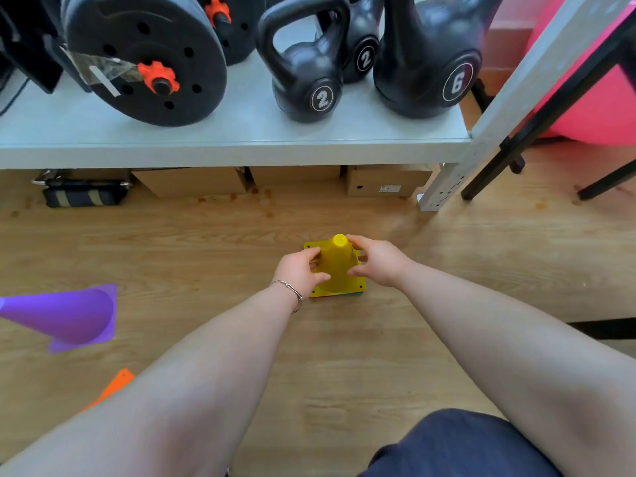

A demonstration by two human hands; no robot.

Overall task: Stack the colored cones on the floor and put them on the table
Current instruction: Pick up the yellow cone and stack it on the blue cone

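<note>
A yellow cone stands upright on the wooden floor in the middle of the head view, topping a stack whose other coloured base edges peek out beneath it. My left hand grips the cone's left side and my right hand grips its right side. A purple cone lies on its side at the far left. An orange cone's base corner shows at the lower left, partly hidden behind my left forearm.
A grey metal shelf runs across the top, holding kettlebells and weight plates. Cardboard boxes sit under it. The shelf post and black legs stand at the right. My knee is at the bottom.
</note>
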